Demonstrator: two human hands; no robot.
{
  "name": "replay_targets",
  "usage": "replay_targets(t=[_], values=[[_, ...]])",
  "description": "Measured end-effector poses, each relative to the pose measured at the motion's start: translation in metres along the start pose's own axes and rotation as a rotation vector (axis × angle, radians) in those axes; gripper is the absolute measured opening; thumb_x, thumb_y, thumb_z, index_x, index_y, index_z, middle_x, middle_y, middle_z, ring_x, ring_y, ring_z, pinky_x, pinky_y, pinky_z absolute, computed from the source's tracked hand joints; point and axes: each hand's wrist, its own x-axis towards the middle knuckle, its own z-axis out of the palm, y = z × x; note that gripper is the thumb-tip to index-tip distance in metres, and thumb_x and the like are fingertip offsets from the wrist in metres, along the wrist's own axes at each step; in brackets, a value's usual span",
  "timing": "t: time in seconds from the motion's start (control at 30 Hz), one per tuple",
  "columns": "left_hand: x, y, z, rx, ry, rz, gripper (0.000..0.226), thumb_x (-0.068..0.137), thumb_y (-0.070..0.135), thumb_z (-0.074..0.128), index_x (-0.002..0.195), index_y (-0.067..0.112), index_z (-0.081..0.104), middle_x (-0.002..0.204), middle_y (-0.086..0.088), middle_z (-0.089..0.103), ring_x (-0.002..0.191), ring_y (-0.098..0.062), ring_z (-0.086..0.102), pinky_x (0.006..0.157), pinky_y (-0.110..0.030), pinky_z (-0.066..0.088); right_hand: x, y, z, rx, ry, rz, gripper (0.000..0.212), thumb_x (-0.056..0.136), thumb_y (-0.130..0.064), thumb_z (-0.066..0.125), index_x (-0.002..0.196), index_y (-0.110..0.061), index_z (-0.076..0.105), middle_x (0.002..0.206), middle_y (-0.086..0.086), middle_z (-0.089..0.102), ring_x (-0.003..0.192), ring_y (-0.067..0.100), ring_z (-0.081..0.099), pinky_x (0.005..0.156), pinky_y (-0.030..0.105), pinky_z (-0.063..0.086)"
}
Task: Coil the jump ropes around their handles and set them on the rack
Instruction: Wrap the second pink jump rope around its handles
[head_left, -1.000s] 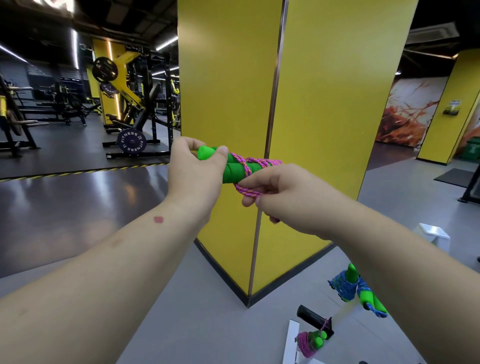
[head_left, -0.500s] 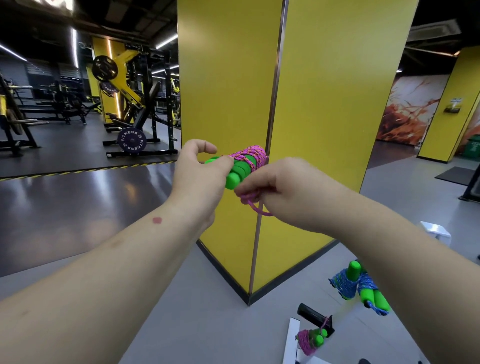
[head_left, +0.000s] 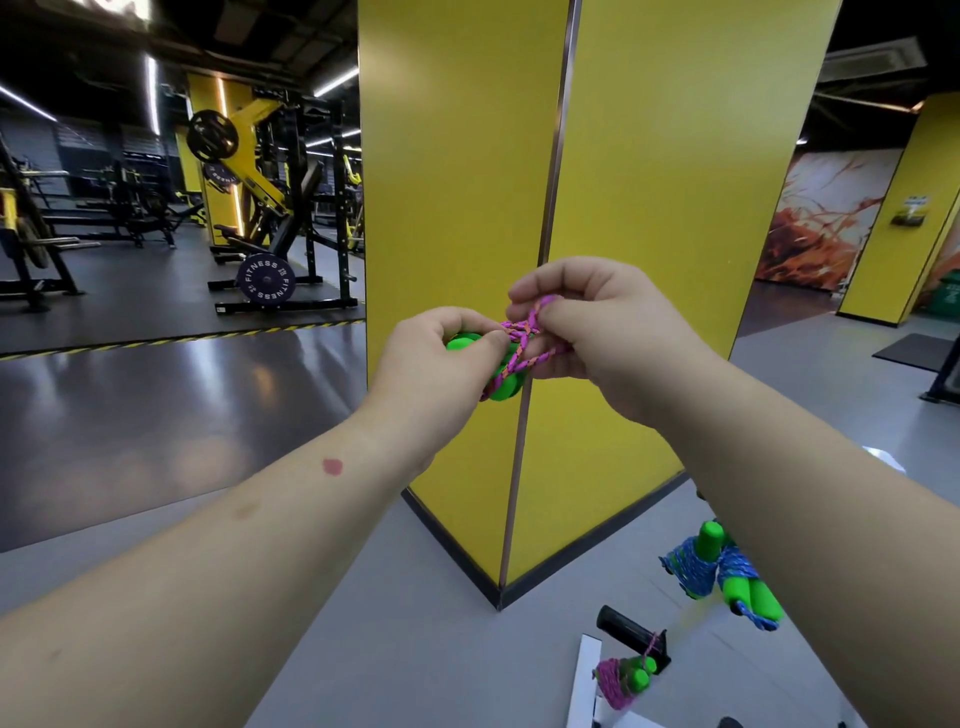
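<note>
1. Watching through the head camera, I saw the left hand (head_left: 441, 374) curled round the green handles (head_left: 501, 387) of a jump rope, thumb lying across their top; that grip was closed on them.
2. The right hand (head_left: 597, 332) pinched a loop of the pink rope (head_left: 524, 340) between thumb and forefinger, just above the handles. Several pink turns crossed over the handles between the two hands.
3. Both hands were held up in front of the corner of a yellow pillar (head_left: 649, 208).
4. Low at the right, a blue-wound rope with green handles (head_left: 719, 577) hung near my right forearm.
5. Below it, a second pink coil with green handles (head_left: 621, 680) hung from a black peg (head_left: 621, 626) on the rack; its white upright (head_left: 584, 680) showed beside it.
6. Weight machines (head_left: 260, 208) stood well apart at the far left.
</note>
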Motion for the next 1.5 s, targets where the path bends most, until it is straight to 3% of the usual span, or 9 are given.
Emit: replay_targets(t=[0.27, 0.43, 0.67, 0.87, 0.97, 1.07, 1.23, 1.33, 1.5], values=[[0.001, 0.005, -0.005, 0.007, -0.014, 0.014, 0.009, 0.093, 0.028, 0.075, 0.087, 0.022, 0.074, 0.069, 0.005, 0.069, 0.060, -0.008, 0.059, 0.065, -0.031, 0.053, 0.005, 0.006, -0.007, 0.366, -0.162, 0.272, 0.028, 0.103, -0.005, 0.041, 0.111, -0.013, 0.067, 0.063, 0.001, 0.058, 0.052, 0.012, 0.051, 0.055, 0.026, 0.035], [-0.002, 0.008, -0.006, -0.083, -0.037, -0.071, 0.015, 0.095, 0.014, 0.066, 0.082, 0.020, 0.071, 0.079, -0.008, 0.069, 0.074, -0.021, 0.062, 0.077, -0.047, 0.058, 0.004, 0.009, -0.008, 0.416, -0.194, 0.233, 0.033, 0.104, -0.004, 0.042, 0.127, -0.012, 0.063, 0.079, 0.004, 0.068, 0.047, 0.007, 0.040, 0.043, 0.020, 0.026], [0.005, 0.013, -0.016, -0.233, -0.003, -0.171, 0.024, 0.095, -0.001, 0.052, 0.084, 0.012, 0.069, 0.089, -0.008, 0.069, 0.083, -0.022, 0.064, 0.072, -0.031, 0.055, 0.000, 0.007, -0.020, 0.331, -0.238, 0.223, 0.039, 0.107, -0.009, 0.032, 0.128, -0.022, 0.062, 0.119, 0.003, 0.074, 0.039, 0.004, 0.022, 0.043, 0.018, 0.012], [0.000, 0.013, -0.009, -0.120, -0.026, -0.166, 0.022, 0.072, 0.019, 0.061, 0.087, 0.019, 0.077, 0.101, -0.010, 0.077, 0.105, -0.033, 0.071, 0.096, -0.048, 0.057, 0.003, 0.012, -0.023, 0.370, -0.188, 0.259, 0.034, 0.106, -0.011, 0.036, 0.122, -0.015, 0.065, 0.115, 0.004, 0.074, 0.038, 0.003, 0.023, 0.037, 0.014, 0.016], [0.002, 0.011, -0.009, -0.163, -0.008, -0.192, 0.026, 0.073, 0.012, 0.060, 0.093, 0.016, 0.076, 0.105, -0.015, 0.076, 0.111, -0.037, 0.069, 0.099, -0.051, 0.057, 0.002, 0.011, -0.017, 0.221, -0.149, 0.208, 0.027, 0.101, -0.010, 0.042, 0.105, -0.013, 0.069, 0.087, 0.003, 0.064, 0.043, 0.008, 0.024, 0.042, 0.017, 0.014], [0.006, 0.006, -0.009, -0.176, -0.013, -0.196, 0.024, 0.089, -0.005, 0.059, 0.098, 0.011, 0.074, 0.107, -0.019, 0.073, 0.110, -0.037, 0.070, 0.095, -0.045, 0.060, 0.000, 0.006, -0.012, 0.124, -0.198, 0.152, 0.024, 0.100, -0.010, 0.040, 0.100, -0.014, 0.064, 0.071, 0.007, 0.059, 0.041, 0.010, 0.024, 0.043, 0.017, 0.015], [0.005, 0.008, -0.008, -0.128, -0.039, -0.176, 0.032, 0.074, 0.013, 0.068, 0.104, 0.010, 0.076, 0.101, -0.024, 0.076, 0.104, -0.042, 0.070, 0.096, -0.054, 0.057, -0.004, 0.001, -0.010, -0.049, -0.363, 0.109, 0.028, 0.106, -0.015, 0.037, 0.105, -0.010, 0.065, 0.095, 0.014, 0.076, 0.044, 0.012, 0.020, 0.045, 0.021, 0.018], [0.005, 0.005, -0.008, -0.142, -0.038, -0.196, 0.025, 0.082, 0.006, 0.074, 0.107, 0.008, 0.075, 0.100, -0.024, 0.076, 0.099, -0.043, 0.072, 0.092, -0.052, 0.060, -0.004, 0.000, -0.011, -0.100, -0.439, 0.115, 0.027, 0.106, -0.015, 0.039, 0.106, -0.009, 0.065, 0.096, 0.016, 0.075, 0.044, 0.011, 0.021, 0.043, 0.020, 0.018], [0.004, 0.003, -0.004, -0.237, -0.036, -0.264, 0.026, 0.087, -0.009, 0.067, 0.111, 0.001, 0.070, 0.069, -0.011, 0.071, 0.056, -0.018, 0.066, 0.060, -0.027, 0.057, -0.005, 0.000, -0.014, -0.122, -0.580, 0.175, 0.018, 0.107, -0.020, 0.040, 0.111, -0.011, 0.054, 0.108, 0.016, 0.075, 0.048, 0.013, 0.016, 0.047, 0.025, 0.011]])
